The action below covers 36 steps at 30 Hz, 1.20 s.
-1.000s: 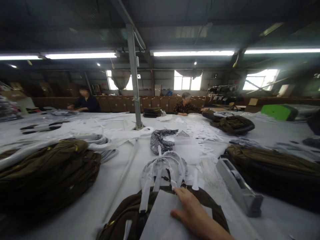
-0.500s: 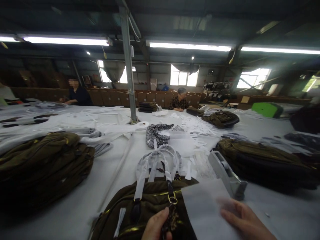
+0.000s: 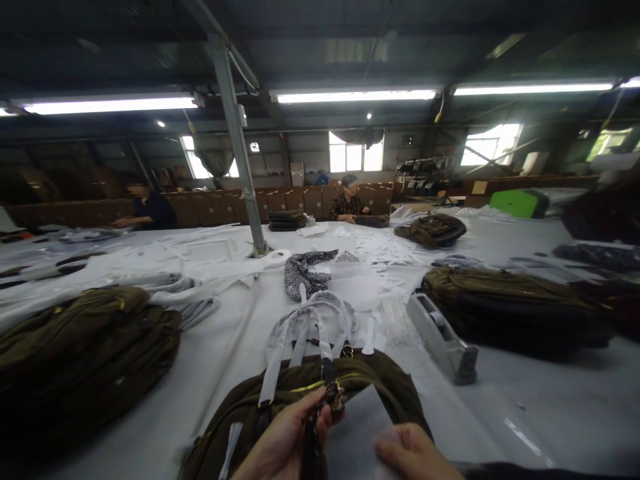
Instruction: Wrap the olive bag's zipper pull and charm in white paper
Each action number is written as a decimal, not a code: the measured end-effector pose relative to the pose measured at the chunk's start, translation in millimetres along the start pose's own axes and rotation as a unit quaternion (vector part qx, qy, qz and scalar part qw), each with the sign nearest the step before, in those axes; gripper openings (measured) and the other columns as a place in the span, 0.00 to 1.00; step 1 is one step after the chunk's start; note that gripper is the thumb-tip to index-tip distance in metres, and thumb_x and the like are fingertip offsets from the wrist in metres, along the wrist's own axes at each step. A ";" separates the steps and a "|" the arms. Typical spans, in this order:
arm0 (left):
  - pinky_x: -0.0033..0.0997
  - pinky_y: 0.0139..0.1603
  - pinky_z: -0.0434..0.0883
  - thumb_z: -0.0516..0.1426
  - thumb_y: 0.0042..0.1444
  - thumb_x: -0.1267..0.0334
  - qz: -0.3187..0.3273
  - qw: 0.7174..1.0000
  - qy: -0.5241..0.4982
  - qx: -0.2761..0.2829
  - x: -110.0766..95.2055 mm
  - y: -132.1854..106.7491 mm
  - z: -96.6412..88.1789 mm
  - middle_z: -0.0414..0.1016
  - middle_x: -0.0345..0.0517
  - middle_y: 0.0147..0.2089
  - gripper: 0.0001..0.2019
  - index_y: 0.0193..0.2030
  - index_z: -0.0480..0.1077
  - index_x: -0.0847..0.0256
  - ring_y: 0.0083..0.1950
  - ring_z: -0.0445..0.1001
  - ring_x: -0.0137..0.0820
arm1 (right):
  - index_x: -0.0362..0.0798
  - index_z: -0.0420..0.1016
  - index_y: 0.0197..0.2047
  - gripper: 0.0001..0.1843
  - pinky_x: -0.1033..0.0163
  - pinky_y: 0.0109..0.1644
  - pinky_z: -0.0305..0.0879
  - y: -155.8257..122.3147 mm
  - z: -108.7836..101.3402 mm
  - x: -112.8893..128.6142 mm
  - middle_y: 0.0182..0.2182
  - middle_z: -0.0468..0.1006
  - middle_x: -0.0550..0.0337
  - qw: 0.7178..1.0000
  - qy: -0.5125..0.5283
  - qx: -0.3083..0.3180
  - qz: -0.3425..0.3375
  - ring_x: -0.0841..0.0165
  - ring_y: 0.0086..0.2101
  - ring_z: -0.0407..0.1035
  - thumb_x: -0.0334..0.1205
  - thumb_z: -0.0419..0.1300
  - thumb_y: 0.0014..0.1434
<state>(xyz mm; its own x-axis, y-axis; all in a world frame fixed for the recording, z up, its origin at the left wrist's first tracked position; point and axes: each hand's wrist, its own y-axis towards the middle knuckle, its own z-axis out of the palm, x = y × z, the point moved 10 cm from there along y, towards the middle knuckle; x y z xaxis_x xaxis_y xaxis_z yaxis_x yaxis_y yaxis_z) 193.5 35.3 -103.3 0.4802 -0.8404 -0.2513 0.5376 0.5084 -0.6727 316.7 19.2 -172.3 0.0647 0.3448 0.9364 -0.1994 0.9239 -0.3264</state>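
One olive bag (image 3: 283, 397) lies on the tabletop, directly before the person. The left hand (image 3: 290, 430) has its grip closed around one dark, gold-patterned trinket (image 3: 336, 397), above the bag. The right hand (image 3: 413, 453) has a narrow grip, thumb against fingers, on the edge of one white sheet (image 3: 363, 427), which is also over the bag. Beside the bag on the right is one grey tape dispenser (image 3: 445, 340); beyond the handles is one speckled cloth (image 3: 303, 273).

To the left is one pile of olive bags (image 3: 85, 340), whose exact number I cannot tell. The tabletop (image 3: 500, 387) is white, with many paper scraps (image 3: 395, 250) farther away. One metal post (image 3: 243, 160) rises from it. Two co-workers sit across, one in dark clothes (image 3: 157, 210), one in a patterned shirt (image 3: 345, 205). Behind them stand brown cartons (image 3: 280, 200), under long bright lamps (image 3: 356, 97).
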 end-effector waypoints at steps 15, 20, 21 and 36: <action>0.24 0.23 0.72 0.65 0.44 0.66 0.123 0.986 0.099 -0.054 31.5 36.3 -67.0 0.74 0.45 0.22 0.10 0.29 0.69 0.66 0.22 0.74 0.28 | 0.39 0.75 0.31 0.25 0.67 0.28 0.62 14.6 21.6 -7.8 0.24 0.76 0.56 0.989 0.144 -0.045 -0.004 0.69 0.24 0.68 0.57 0.63 0.45; 0.26 0.28 0.70 0.67 0.39 0.65 0.143 0.985 0.087 -0.046 38.0 41.5 -65.5 0.73 0.43 0.23 0.13 0.30 0.69 0.65 0.24 0.74 0.30 | 0.39 0.77 0.30 0.25 0.67 0.30 0.62 13.9 25.6 19.0 0.25 0.77 0.56 0.995 0.064 -0.057 -0.051 0.68 0.25 0.69 0.57 0.62 0.46; 0.26 0.28 0.70 0.68 0.38 0.65 0.151 0.984 0.090 -0.043 38.3 43.5 -65.2 0.73 0.42 0.23 0.14 0.30 0.69 0.64 0.24 0.74 0.29 | 0.39 0.77 0.30 0.24 0.66 0.31 0.63 14.6 28.0 24.8 0.26 0.78 0.56 0.996 0.045 -0.055 -0.056 0.68 0.26 0.69 0.56 0.64 0.45; 0.24 0.26 0.64 0.63 0.42 0.54 0.409 0.764 0.454 -0.206 -73.9 -20.0 -78.7 0.70 0.38 0.28 0.25 0.46 0.66 0.64 0.25 0.67 0.28 | 0.40 0.78 0.36 0.20 0.62 0.36 0.67 22.1 34.3 35.7 0.31 0.81 0.54 0.996 0.075 -0.032 -0.028 0.61 0.33 0.74 0.44 0.68 0.40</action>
<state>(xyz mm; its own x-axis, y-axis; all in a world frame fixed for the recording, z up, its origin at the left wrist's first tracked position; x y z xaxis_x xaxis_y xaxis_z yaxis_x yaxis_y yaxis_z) 92.7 72.5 -126.0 -0.2404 -0.1518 -0.9587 -0.0401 0.9884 -0.1464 281.1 46.2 -141.7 0.2201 0.3097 0.9250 -0.1285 0.9492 -0.2873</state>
